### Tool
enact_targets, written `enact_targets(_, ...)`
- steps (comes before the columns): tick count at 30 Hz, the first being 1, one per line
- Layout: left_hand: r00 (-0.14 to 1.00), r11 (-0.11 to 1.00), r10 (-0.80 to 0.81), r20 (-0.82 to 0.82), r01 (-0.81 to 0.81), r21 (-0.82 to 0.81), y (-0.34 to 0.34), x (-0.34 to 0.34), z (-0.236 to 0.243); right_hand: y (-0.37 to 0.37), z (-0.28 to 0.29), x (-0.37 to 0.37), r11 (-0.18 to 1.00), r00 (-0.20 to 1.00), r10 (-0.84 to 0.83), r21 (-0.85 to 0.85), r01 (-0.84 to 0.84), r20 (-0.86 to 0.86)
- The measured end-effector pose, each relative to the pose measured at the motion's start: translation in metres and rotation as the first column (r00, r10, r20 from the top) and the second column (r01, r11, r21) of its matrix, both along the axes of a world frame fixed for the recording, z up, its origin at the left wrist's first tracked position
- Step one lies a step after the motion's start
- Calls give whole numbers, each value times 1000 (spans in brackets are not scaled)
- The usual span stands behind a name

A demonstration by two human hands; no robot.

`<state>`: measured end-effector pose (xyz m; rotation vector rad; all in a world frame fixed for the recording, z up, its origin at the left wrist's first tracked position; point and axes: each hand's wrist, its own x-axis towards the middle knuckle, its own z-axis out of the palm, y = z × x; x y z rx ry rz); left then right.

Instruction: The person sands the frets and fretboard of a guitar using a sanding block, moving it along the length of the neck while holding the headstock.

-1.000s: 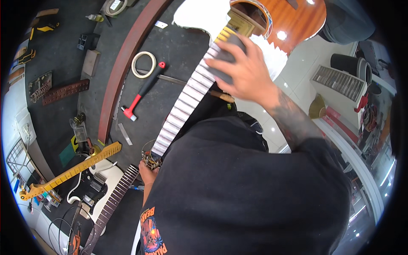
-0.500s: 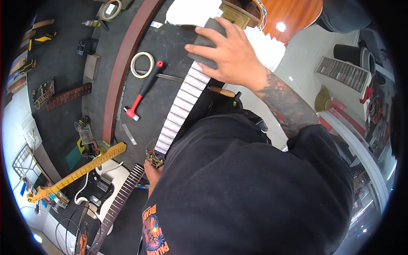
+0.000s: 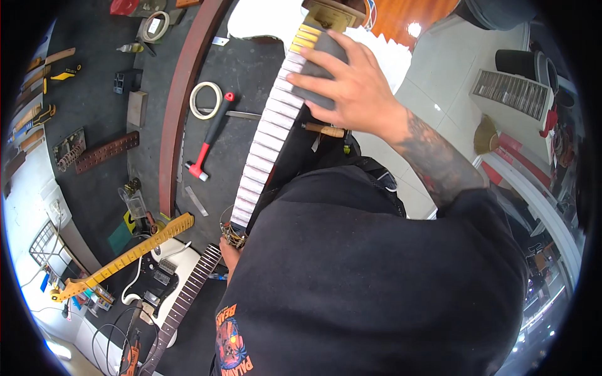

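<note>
Across the dark worktop (image 3: 251,69) lies one guitar neck (image 3: 266,141), its fretboard masked with pale tape strips between the frets, running from near the person's chest up toward a guitar body at the top edge. One right hand (image 3: 348,84) rests on the upper end of that neck, fingers spread and curled over one dark grey sanding block (image 3: 320,69), pressing it flat on the fretboard; the grip is wrapped round the block. One left hand (image 3: 229,254) shows only in part at the neck's lower end, just under a tangle of strings (image 3: 231,233); the person's black shirt hides most of it, so whether its grip is pressed together or spread cannot be told.

Left of the neck lie one roll of tape (image 3: 205,100), one hammer (image 3: 210,138) with a red and black handle, and one thin metal ruler (image 3: 235,114), all near one another. A second roll of tape (image 3: 155,26) sits farther up. One wooden-handled tool (image 3: 323,130) pokes out from under the right wrist, touching the neck's edge. One long curved reddish wooden strip (image 3: 182,100) crosses the worktop beside the hammer.

Below the worktop stand two more guitars: a yellow-necked one (image 3: 119,263) with a white body, and a dark-necked one (image 3: 182,297). The person's torso blocks the whole lower middle of the view.
</note>
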<state>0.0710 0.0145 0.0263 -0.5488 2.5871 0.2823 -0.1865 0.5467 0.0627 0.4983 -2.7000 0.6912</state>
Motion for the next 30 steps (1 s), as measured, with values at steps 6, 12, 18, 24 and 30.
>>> enact_targets(6, 1000, 999, 4, 31, -3, -32, -5, -5, -1, -12, -5, -27, 998, 997, 38, -45, -42, -72)
enact_targets(12, 997, 998, 14, 75, -19, 67, 0, -1, 4, 30, 27, 55, 998, 989, -23, 56, 15, 147)
enact_targets(18, 995, 997, -6, 95, -1, 75, -2, -6, 7, 23, 17, 62, 991, 991, -90, -87, 98, 95)
enact_targets(24, 998, 986, -63, -14, 64, 153, 15, -8, 9, 29, -2, 69, 992, 995, -77, -95, 83, 60)
enact_targets(30, 998, 988, -56, 22, 52, 144, 2, -1, 4, 33, -14, 76, 986, 993, -105, -128, 110, 46)
